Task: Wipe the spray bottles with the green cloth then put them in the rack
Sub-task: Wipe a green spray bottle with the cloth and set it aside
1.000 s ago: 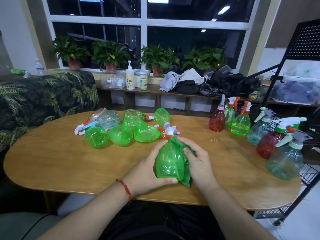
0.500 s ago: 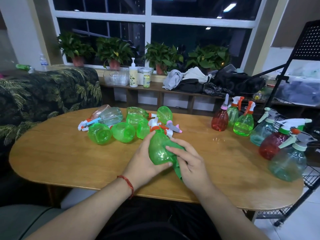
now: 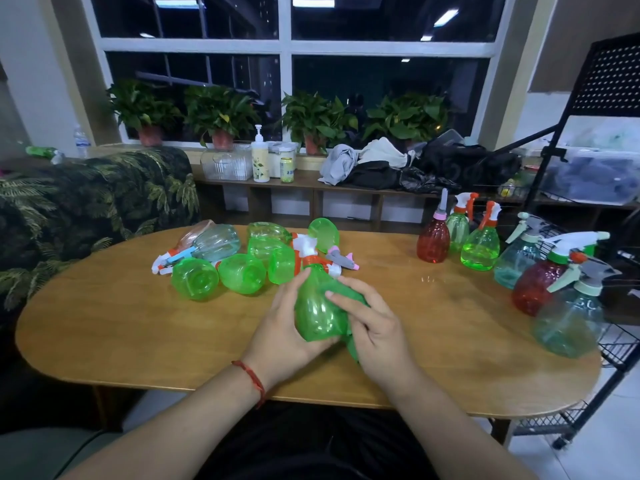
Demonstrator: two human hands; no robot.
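A translucent green plastic spray bottle (image 3: 317,308) with an orange-and-white trigger head sits upright between both hands, over the middle of the oval wooden counter (image 3: 114,320). The left hand (image 3: 282,336), with a red string bracelet (image 3: 252,381) at its wrist, cups the bottle's left side and base, its fingers (image 3: 294,282) clamped around the body. The right hand (image 3: 375,330) presses a crumpled green cloth (image 3: 353,344) against the bottle's right side, fingers curled onto the cloth and bottle, with the cloth bunched between palm and plastic. Just behind the held bottle lies a cluster of tipped-over spray bottles (image 3: 239,268), mostly green, a few clear, their trigger heads pointing various ways. Toward the counter's right end, well apart from the hands, stand upright bottles: a red ridged bottle (image 3: 433,242), a bright green one (image 3: 479,251), and teal and red ones near the edge. A black wire rack (image 3: 620,348) stands just beside the counter's right end. Potted plants (image 3: 221,116) line the window ledge behind.
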